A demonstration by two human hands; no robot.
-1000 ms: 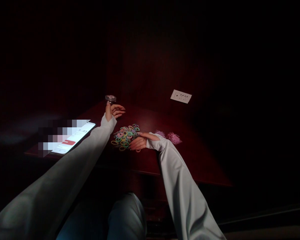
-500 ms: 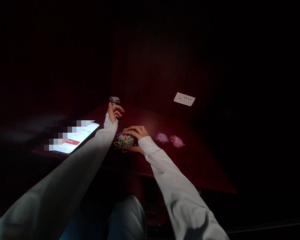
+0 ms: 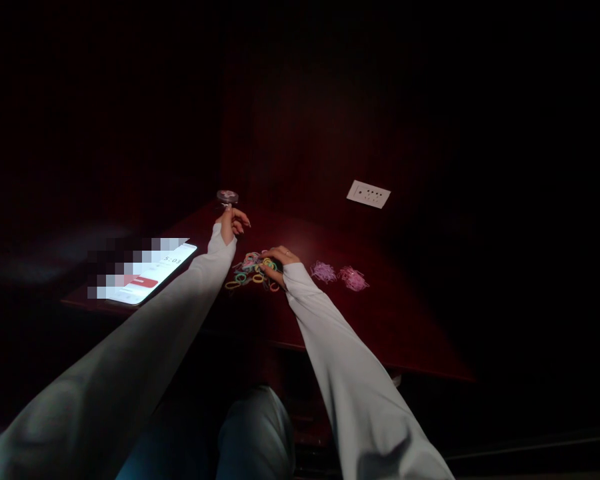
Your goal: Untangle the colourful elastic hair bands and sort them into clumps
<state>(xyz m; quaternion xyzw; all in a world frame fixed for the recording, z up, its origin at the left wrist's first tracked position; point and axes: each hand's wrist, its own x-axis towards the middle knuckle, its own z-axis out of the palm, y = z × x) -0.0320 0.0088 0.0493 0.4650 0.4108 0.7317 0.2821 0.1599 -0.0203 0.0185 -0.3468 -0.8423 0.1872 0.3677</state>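
Observation:
My right hand (image 3: pixel 279 259) rests over a loose heap of multicoloured elastic bands (image 3: pixel 253 265). Its fingers stretch across the right side of the heap, and a visible gap with bands in it separates them from the thumb. Farther off and to the left, my left hand (image 3: pixel 234 224) has its fingers apart and loosely bent. Just beyond its thumb stands a small round clear container (image 3: pixel 227 197) with something pinkish on top; whether the thumb touches it I cannot tell. Two sorted-looking piles, one of purple bands (image 3: pixel 323 271) and one of pink bands (image 3: pixel 354 279), lie right of my right hand.
A lit phone (image 3: pixel 153 277), partly blurred out, lies on the left of the dark red table (image 3: pixel 380 333). The front table edge runs above my knees. A white socket plate (image 3: pixel 369 194) is on the wall behind. Surroundings are very dark.
My right hand has drawn its thumb and fingers closer together and shifted slightly up. The multicoloured heap shows more and looks flatter and more spread. My left hand has barely moved.

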